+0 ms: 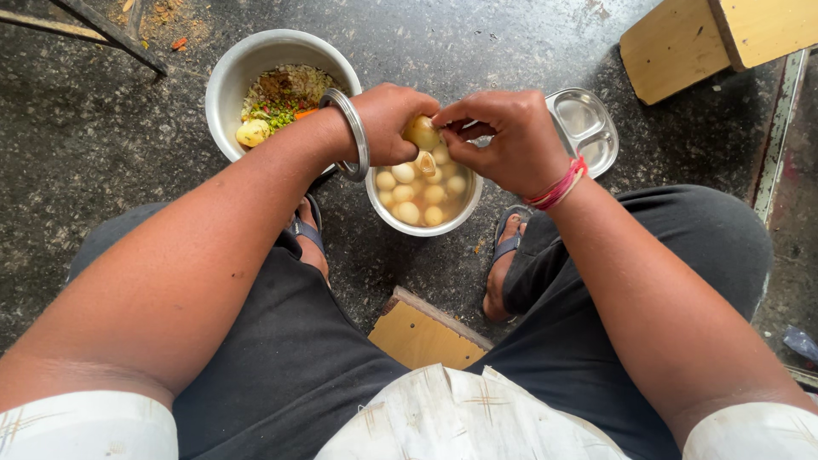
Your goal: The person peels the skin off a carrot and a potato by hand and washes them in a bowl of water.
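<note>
Dark speckled stone floor (102,128), person seated low, knees apart, pots set between the feet so both hands work straight over them.

Boiled potato (421,132) held in the air just above the small steel pot (385,217). Left hand (388,123) is curled round it from the side, fingers closed on it. Right hand (503,136) pinches at its top with thumb and fingertips, closed on the potato skin; looks like peeling, judging by the loose flap (425,162) hanging under it. Holding it over the pot probably keeps drips and scraps off the floor.

Small pot holds many pale round potatoes (409,211) in yellowish water. Just beside it, up-left, a larger steel bowl (223,81) with chopped green and orange vegetables, brown spice and one peeled potato (253,132) at its edge. To the right of the hands, a steel compartment tray (596,136), partly hidden by the right hand.

Steel bangle (349,136) on left wrist, red thread bands (558,187) on right. Sandalled feet flank the pot. Wooden stool edge (422,336) below, another wooden piece (682,43) top right.

No packages, labels or signs visible.
</note>
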